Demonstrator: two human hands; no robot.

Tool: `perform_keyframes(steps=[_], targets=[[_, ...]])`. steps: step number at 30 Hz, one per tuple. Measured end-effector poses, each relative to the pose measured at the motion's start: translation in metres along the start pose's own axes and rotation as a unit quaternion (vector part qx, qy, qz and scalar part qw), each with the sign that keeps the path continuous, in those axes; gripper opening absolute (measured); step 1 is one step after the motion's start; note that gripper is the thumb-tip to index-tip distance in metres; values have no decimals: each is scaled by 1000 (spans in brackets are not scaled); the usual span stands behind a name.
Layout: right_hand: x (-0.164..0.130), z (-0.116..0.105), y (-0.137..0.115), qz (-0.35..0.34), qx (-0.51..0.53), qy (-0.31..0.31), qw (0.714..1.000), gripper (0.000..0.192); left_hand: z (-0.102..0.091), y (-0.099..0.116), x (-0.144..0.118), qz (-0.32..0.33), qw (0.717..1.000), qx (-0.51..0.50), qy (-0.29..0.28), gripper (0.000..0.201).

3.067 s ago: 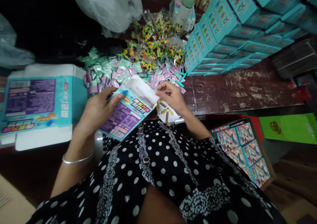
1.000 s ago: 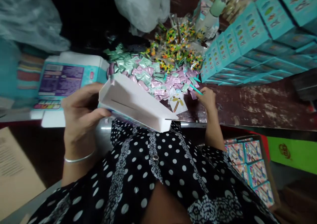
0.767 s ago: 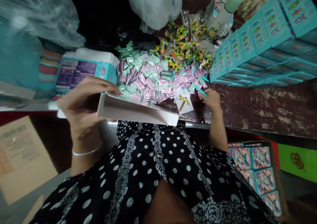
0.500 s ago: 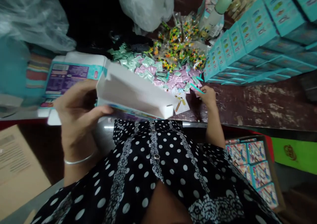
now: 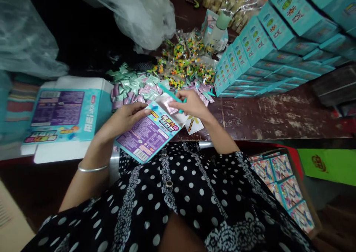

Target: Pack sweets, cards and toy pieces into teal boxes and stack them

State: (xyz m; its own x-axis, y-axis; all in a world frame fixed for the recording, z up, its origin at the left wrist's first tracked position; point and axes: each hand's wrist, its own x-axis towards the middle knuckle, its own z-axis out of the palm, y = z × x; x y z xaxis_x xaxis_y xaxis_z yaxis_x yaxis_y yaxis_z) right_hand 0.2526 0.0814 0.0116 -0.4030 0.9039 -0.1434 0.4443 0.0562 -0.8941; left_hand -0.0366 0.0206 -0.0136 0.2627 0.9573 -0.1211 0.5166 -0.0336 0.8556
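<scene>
My left hand [image 5: 129,119] grips a teal and purple printed box [image 5: 148,135], tilted in front of my body with its open end facing up and right. At that opening, my right hand [image 5: 189,104] pinches a teal plastic stick [image 5: 168,91] together with a small pink packet [image 5: 169,105]. The packet is partly within the box mouth. Just right of the box lies a white card [image 5: 194,125] with a printed pickaxe. Behind the hands spreads a pile of green and pink packets [image 5: 139,87].
Bags of colourful bits [image 5: 180,66] lie behind the packets, near a bottle [image 5: 218,31]. Stacked teal boxes [image 5: 250,51] line the right; flattened cartons [image 5: 63,107] lie left. A carton of packed boxes [image 5: 286,185] stands below the table's right edge [image 5: 278,122].
My right hand has moved left from the table to the box mouth, bringing the teal stick and a pink packet. The box has turned, its printed face now upward.
</scene>
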Motion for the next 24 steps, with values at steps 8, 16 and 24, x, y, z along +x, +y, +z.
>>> perform_keyframes(steps=[8,16,24], targets=[[5,7,-23,-28,-56,-160,985,16,0,-8,-12,-12,996,-46,80,56],[97,-43,-13,-46,-370,129,919,18,-7,-32,-27,-53,990,-36,127,60],[141,-39,14,-75,-459,114,878,27,-12,-39,-39,-66,985,-41,156,57]])
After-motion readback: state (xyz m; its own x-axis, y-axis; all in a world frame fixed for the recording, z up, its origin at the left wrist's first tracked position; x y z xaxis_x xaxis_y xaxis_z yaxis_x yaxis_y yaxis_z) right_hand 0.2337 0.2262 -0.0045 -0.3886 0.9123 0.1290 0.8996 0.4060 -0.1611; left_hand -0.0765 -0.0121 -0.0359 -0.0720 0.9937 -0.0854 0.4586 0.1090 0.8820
